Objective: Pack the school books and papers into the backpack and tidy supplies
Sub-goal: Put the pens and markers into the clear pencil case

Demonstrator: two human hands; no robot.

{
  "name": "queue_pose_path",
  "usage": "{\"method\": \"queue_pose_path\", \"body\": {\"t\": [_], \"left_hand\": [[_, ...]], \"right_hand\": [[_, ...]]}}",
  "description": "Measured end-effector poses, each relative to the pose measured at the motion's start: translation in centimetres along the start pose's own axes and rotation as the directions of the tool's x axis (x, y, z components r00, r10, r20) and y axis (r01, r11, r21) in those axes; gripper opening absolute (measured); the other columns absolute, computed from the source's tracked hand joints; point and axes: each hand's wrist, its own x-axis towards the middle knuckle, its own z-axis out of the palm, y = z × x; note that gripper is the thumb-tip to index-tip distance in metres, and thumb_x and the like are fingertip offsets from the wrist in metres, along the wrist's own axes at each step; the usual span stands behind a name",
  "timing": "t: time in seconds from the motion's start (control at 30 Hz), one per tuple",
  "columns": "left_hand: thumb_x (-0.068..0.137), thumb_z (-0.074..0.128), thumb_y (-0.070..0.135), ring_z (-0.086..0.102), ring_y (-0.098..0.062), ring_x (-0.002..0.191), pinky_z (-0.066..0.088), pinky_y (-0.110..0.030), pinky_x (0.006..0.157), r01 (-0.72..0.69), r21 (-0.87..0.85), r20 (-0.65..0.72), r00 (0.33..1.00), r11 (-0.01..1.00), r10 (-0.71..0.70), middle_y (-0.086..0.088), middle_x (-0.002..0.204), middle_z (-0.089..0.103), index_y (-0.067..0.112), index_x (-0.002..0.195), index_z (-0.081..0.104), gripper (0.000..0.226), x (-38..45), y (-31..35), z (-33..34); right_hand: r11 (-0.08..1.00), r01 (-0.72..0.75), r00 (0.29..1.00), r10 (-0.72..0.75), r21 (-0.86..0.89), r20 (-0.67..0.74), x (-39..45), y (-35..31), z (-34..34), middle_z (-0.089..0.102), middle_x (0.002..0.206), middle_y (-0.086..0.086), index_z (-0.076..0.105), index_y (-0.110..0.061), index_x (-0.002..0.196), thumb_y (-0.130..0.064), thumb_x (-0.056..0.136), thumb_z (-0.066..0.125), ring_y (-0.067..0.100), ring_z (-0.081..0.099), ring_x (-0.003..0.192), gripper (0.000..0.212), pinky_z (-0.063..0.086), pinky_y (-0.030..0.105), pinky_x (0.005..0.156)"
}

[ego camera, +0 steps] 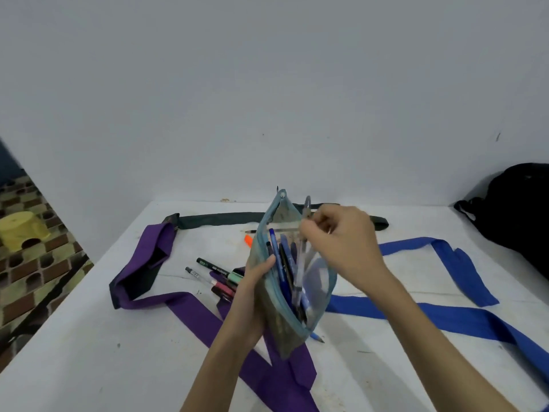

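Between the hands, a clear pencil pouch (pixel 292 281) is held upright above the desk (pixel 89 337), gripped at its open edge by the left hand (pixel 252 295). A metal compass (pixel 306 212) is pinched by the right hand (pixel 341 242) at the mouth. Its point could snag the plastic, or the crowded pens (pixel 282 263) could be tipped out. Left of the hands, loose markers (pixel 218 276) lie unpacked; far right, the black backpack (pixel 517 209) waits.

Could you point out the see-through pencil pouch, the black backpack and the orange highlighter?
Clear plastic pencil pouch with blue zipper (pixel 269 316): head view, lower side panel.
Black fabric backpack (pixel 517 212): head view, main body.
Orange highlighter (pixel 248 240): head view, visible end.
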Motion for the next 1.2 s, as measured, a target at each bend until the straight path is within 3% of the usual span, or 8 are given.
{"method": "queue_pose_path", "body": {"t": [0.1, 0.3, 0.47, 0.67, 0.9, 0.97, 1.07, 1.2], "left_hand": [[0.084, 0.058, 0.028, 0.064, -0.029, 0.106, 0.052, -0.040, 0.088, 0.004, -0.006, 0.011, 1.000, 1.000, -0.004, -0.017, 0.118, 0.065, 0.013, 0.124, 0.060, 0.043, 1.0, 0.2, 1.1], [0.082, 0.059, 0.034, 0.064, -0.030, 0.106, 0.053, -0.040, 0.083, 0.058, 0.006, -0.043, 0.997, 0.998, -0.058, -0.012, 0.114, 0.068, 0.018, 0.124, 0.059, 0.045, 2.8, 0.4, 0.4], [0.073, 0.059, 0.040, 0.065, -0.031, 0.097, 0.052, -0.040, 0.081, 0.040, 0.030, -0.125, 0.992, 0.999, -0.036, -0.014, 0.104, 0.070, 0.014, 0.113, 0.064, 0.048, 4.1, 0.7, -0.6], [0.071, 0.058, 0.040, 0.067, -0.026, 0.087, 0.053, -0.036, 0.074, 0.020, 0.069, -0.137, 0.990, 0.997, -0.010, -0.010, 0.093, 0.073, 0.014, 0.107, 0.067, 0.045, 5.6, 1.0, -0.6], [0.078, 0.055, 0.036, 0.069, -0.020, 0.079, 0.052, -0.033, 0.069, -0.021, 0.045, -0.130, 0.991, 0.999, 0.027, -0.001, 0.080, 0.075, 0.018, 0.101, 0.066, 0.030, 6.5, 0.9, -1.1], [0.077, 0.055, 0.038, 0.068, -0.022, 0.084, 0.052, -0.034, 0.071, -0.025, 0.048, -0.119, 0.992, 0.999, 0.031, -0.001, 0.083, 0.075, 0.020, 0.101, 0.065, 0.032, 6.5, 0.8, -1.2], [0.074, 0.056, 0.041, 0.067, -0.024, 0.091, 0.052, -0.036, 0.076, -0.028, 0.044, -0.118, 0.992, 0.999, 0.033, -0.005, 0.093, 0.074, 0.020, 0.106, 0.065, 0.040, 6.5, 0.4, -1.2], [0.074, 0.056, 0.042, 0.066, -0.025, 0.100, 0.053, -0.039, 0.081, -0.026, 0.050, -0.111, 0.993, 0.998, 0.031, -0.006, 0.106, 0.071, 0.024, 0.115, 0.061, 0.045, 6.6, -0.1, -1.2]], "right_hand": [[0.963, 0.017, 0.989, 0.023, -0.268, 0.145, 0.8, 1.3, 0.9, 0.050, 0.051, -0.006, 0.065, -0.015, 0.066, -0.039, 0.086, 0.058, 0.007, 0.045, 0.051, 0.032, 0.035, 0.025, 0.050], [0.991, -0.133, 0.979, 0.131, 0.001, -0.153, 3.5, 3.8, -0.5, 0.060, 0.061, 0.002, 0.063, -0.010, 0.071, -0.024, 0.087, 0.056, 0.014, 0.049, 0.057, 0.023, 0.037, 0.026, 0.054], [0.906, -0.328, 0.914, 0.376, -0.267, 0.152, 5.0, 8.5, 3.3, 0.059, 0.068, 0.003, 0.062, -0.008, 0.076, -0.026, 0.088, 0.054, 0.017, 0.054, 0.063, 0.022, 0.039, 0.024, 0.055], [0.836, -0.223, 0.818, 0.441, -0.501, 0.371, 5.2, 9.6, 6.7, 0.063, 0.103, 0.009, 0.048, -0.010, 0.090, -0.033, 0.093, 0.051, 0.019, 0.049, 0.078, 0.023, 0.037, 0.028, 0.065], [0.806, -0.359, 0.777, 0.538, -0.471, 0.328, 5.9, 10.6, 6.9, 0.050, 0.070, 0.000, 0.042, -0.014, 0.069, -0.034, 0.088, 0.060, 0.014, 0.046, 0.062, 0.032, 0.034, 0.025, 0.053], [0.810, -0.424, 0.770, 0.558, -0.405, 0.311, 6.1, 11.3, 6.7, 0.049, 0.062, 0.001, 0.047, -0.011, 0.065, -0.027, 0.086, 0.061, 0.013, 0.045, 0.055, 0.029, 0.037, 0.024, 0.052], [0.827, -0.561, 0.791, 0.552, -0.047, 0.264, 6.4, 11.2, 5.3, 0.058, 0.060, 0.005, 0.059, -0.005, 0.071, -0.015, 0.088, 0.061, 0.011, 0.051, 0.046, 0.020, 0.044, 0.021, 0.048], [0.806, -0.479, 0.869, 0.490, 0.348, 0.061, 6.7, 8.6, 1.9, 0.063, 0.058, 0.007, 0.062, -0.005, 0.073, -0.010, 0.089, 0.059, 0.012, 0.047, 0.037, 0.017, 0.037, 0.015, 0.038]]}}
